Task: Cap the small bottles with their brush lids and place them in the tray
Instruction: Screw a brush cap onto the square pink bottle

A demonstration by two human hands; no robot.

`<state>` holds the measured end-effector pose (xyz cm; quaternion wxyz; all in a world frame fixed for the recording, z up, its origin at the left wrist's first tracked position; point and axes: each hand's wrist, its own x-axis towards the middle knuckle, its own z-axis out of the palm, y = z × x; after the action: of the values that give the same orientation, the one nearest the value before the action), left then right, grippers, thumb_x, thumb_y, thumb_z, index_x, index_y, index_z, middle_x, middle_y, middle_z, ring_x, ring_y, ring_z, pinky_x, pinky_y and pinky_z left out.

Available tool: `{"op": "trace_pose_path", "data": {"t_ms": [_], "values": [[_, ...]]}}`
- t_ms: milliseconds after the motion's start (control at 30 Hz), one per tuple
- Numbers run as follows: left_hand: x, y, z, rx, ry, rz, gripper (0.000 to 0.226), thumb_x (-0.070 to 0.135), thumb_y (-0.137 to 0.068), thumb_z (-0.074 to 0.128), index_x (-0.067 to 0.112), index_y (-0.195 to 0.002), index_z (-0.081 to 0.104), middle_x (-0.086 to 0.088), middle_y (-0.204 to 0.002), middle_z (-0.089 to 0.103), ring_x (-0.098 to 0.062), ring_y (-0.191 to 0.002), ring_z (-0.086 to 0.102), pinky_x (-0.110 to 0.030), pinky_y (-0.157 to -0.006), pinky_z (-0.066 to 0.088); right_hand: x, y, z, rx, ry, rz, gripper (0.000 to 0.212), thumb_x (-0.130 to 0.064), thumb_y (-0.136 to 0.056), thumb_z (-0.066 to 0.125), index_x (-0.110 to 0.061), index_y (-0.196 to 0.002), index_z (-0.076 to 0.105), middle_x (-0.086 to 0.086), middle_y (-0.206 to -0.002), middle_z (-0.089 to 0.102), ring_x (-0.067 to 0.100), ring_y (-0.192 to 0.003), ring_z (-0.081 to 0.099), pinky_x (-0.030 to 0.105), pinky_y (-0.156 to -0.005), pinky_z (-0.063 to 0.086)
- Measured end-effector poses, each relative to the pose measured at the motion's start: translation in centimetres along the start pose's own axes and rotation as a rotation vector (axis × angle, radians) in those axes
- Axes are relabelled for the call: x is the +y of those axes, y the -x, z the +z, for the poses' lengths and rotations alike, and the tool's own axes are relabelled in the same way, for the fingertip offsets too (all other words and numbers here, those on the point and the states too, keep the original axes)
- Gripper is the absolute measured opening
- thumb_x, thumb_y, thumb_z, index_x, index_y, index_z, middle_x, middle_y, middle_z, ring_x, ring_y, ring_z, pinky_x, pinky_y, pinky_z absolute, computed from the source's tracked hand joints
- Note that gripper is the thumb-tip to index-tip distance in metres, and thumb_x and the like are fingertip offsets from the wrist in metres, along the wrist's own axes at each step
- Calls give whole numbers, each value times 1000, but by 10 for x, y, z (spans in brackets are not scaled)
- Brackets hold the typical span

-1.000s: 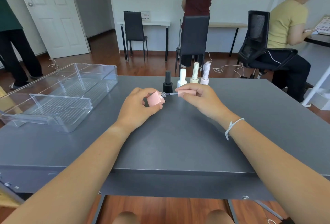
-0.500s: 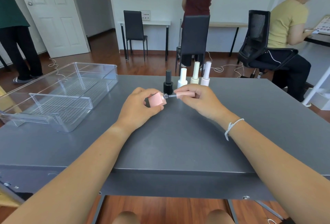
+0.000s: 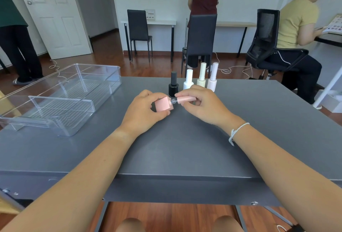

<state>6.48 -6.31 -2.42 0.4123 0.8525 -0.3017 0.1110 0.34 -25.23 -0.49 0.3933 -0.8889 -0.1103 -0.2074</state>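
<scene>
- The pink bottle (image 3: 163, 106) is gripped on its side in the left hand (image 3: 144, 113), above the bench's middle.
- The brush lid (image 3: 186, 99) is pinched by the right hand (image 3: 202, 105), almost seated.
- It should be kept straight and twisted gently.

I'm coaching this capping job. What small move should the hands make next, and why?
Probably push the pink brush lid in the right hand onto the pink bottle held by the left hand and twist: its threaded neck still shows bare.

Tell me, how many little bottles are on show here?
5. A black bottle, white bottle, pale green bottle and lilac bottle stand in a row on the table's far side; the left hand holds a pink bottle. The hands may hide more.
</scene>
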Motion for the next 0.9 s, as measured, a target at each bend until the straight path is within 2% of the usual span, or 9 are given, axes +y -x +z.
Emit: {"op": "trace_pose_path", "data": {"t_ms": [100,200,333,467,567,633,733,833,900], "values": [[1,1,0,-1,0,5,34,27,-70,74,42,-98,62,10,-91,48,-2,-75,45,-4,-63,34,-1,0,3,-26,39,-28,27,-15,-91,51,-24,-111,66,-12,-78,46,-6,-66,45,8,-63,35],[0,2,1,-11,-17,9,35,27,-71,75,39,-102,62,8,-92,48,-1,-76,45,-10,-65,34,0,1,6,-52,78,-54,26,-17,-91,52,-21,-115,60,-19,-85,49,-13,-68,47,6,-62,34],[0,2,0,-13,-28,10,36,28,-71,74,39,-103,62,9,-92,47,0,-77,45,-6,-63,33,-1,2,5,-24,49,-51,5,-24,-89,57,-25,-92,53,-21,-72,50,-12,-60,48,7,-52,34],[1,2,1,-6,-40,18,36,29,-71,75,36,-104,63,14,-88,45,-1,-78,45,-12,-64,33,0,-1,4,-1,197,-5,16,-35,-91,51,-20,-88,55,-13,-64,48,6,-55,44,21,-51,31],[0,1,2,-9,-31,28,36,28,-71,75,37,-103,63,14,-88,45,-1,-79,46,-13,-65,33,-2,-1,5,-22,316,5,28,-41,-96,37,-20,-81,47,-9,-57,42,9,-54,41,30,-50,27],[0,1,3,-8,-41,34,35,29,-71,74,37,-103,63,14,-87,45,-1,-78,45,-14,-64,33,-4,0,6,-74,286,11,24,-42,-97,32,-24,-85,43,-13,-62,49,6,-58,44,30,-53,29],[0,1,3,3,-45,31,35,31,-71,74,37,-104,62,16,-87,44,0,-78,45,-14,-64,33,-4,2,7,-166,159,38,11,-41,-96,36,-29,-98,36,-21,-85,64,3,-61,43,28,-61,38],[0,1,2,-5,-48,37,34,31,-71,74,38,-102,62,16,-86,44,0,-78,45,-14,-64,33,-2,2,7,-162,151,26,8,-32,-96,40,-25,-93,37,-34,-68,56,2,-57,41,28,-55,33],[0,2,2,-16,-46,43,34,30,-71,74,38,-101,63,15,-86,44,0,-78,45,-14,-64,33,-1,0,7,-115,198,33,16,-36,-96,40,-25,-84,40,-21,-60,54,4,-56,43,27,-52,30]]}}
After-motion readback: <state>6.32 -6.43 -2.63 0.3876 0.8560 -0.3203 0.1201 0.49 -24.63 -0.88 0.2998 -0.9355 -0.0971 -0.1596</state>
